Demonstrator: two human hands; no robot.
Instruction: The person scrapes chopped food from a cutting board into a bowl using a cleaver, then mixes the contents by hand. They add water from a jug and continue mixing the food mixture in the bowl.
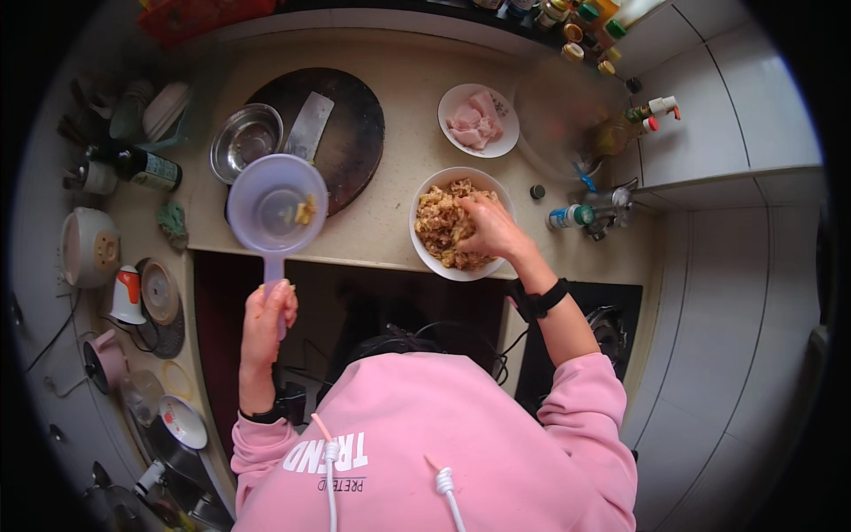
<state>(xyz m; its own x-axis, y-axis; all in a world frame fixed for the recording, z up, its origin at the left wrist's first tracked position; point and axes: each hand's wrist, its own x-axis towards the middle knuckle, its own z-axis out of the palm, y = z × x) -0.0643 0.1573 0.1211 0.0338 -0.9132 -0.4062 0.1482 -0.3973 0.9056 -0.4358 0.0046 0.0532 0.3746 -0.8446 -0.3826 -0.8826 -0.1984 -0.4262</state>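
Note:
My left hand (264, 319) grips the handle of a translucent purple plastic ladle (249, 216). A small yellowish lump of food (306, 210) clings inside its cup, which is held over the counter's front edge. My right hand (490, 227) reaches into a white bowl (425, 263), thumb and fingers pressed into a chunky minced meat mixture (442, 219). The mixture hides the fingertips, so whether they hold any of it does not show. Beyond this bowl, a white plate (460, 147) carries pieces of raw pale-pink meat (475, 123).
A cleaver (310, 126) lies on a round dark chopping board (356, 146), with a metal bowl (246, 143) overlapping its left side. Right of the mixture stand a small dark cap (537, 192) and a green-capped bottle (570, 217). A dark glass bottle (136, 167) is at left.

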